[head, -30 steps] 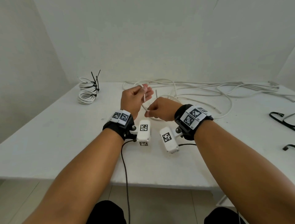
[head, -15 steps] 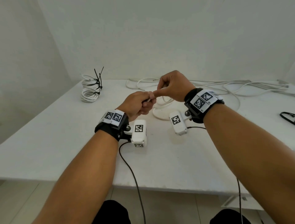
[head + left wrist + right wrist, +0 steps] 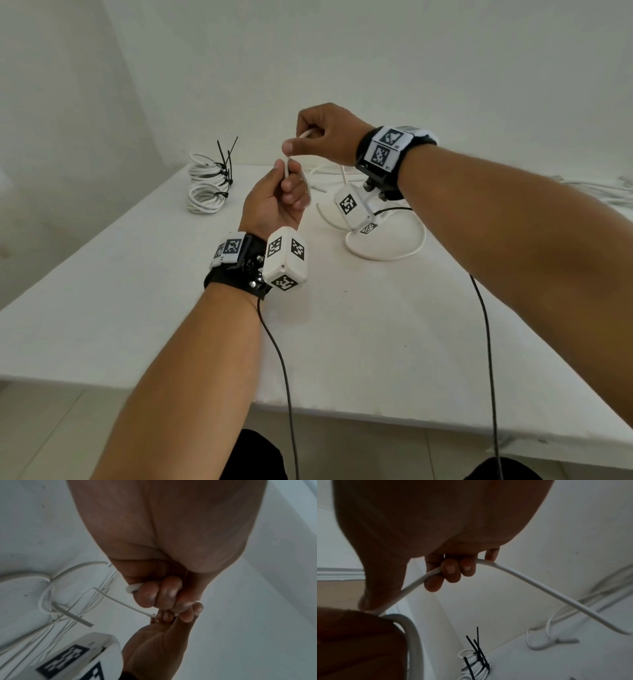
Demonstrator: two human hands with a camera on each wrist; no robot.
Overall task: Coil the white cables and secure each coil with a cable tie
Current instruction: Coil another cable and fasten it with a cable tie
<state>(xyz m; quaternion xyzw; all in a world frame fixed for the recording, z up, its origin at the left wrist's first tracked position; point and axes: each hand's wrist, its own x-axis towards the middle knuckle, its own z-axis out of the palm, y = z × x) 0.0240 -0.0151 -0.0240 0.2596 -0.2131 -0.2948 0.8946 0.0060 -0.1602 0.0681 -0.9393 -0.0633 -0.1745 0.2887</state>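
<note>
Pinching the white cable (image 3: 285,168) between thumb and curled fingers, the left hand (image 3: 274,202) is held above the counter (image 3: 137,308) with its grip clenched on the cable near one end. In the left wrist view a short bent length of the same cable is seen emerging from the curled fingers (image 3: 150,595). Directly above and just beside this grip, the right hand (image 3: 325,137) is closed around the cable, which is shown in the right wrist view passing under the curled fingers (image 3: 452,569). Between the two grips only a short, near-upright run of cable is exposed. From the right hand the free length is led down and away to the right, onto a loose loop (image 3: 387,253) lying on the counter below the right wrist. The remaining slack therefore lies on the right hand's side, and it is judged that the next turn must be drawn from there toward the left hand. Finished coils (image 3: 205,192) bound with black cable ties (image 3: 226,161) are stacked well apart, at the far left of the counter.
</note>
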